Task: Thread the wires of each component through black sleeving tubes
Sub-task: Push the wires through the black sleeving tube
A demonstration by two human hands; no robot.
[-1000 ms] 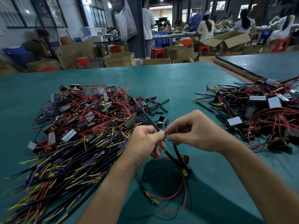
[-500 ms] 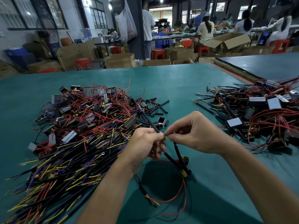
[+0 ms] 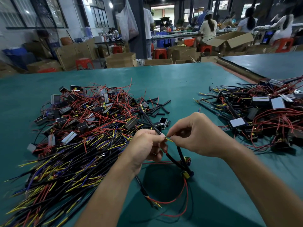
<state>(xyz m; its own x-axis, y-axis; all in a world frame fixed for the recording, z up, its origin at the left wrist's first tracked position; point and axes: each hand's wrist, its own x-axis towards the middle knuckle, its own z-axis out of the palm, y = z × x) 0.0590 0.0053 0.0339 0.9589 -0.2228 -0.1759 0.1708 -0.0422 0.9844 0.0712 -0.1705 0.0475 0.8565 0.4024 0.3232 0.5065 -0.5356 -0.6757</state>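
My left hand (image 3: 147,148) grips a long black sleeving tube (image 3: 150,121) that slants up and away from its fingertips. My right hand (image 3: 195,135) pinches a thin yellow wire (image 3: 169,139), whose tip sits at the tube's near end between the two hands. The wire belongs to a small component (image 3: 186,167) lying on the green table (image 3: 172,79) below my hands; two sleeved leads rise from it, and red wires (image 3: 182,195) loop toward me. A second black tube (image 3: 142,188) trails down under my left wrist.
A big pile of components with red, yellow and blue wires (image 3: 78,128) covers the table's left side. Loose short black tubes (image 3: 157,107) lie behind my hands. Another pile of components (image 3: 265,115) sits at the right. Cardboard boxes, red stools and seated people fill the background.
The hands have drawn slightly apart, so a short stretch of yellow wire now shows between them. The component and the piles have not moved.
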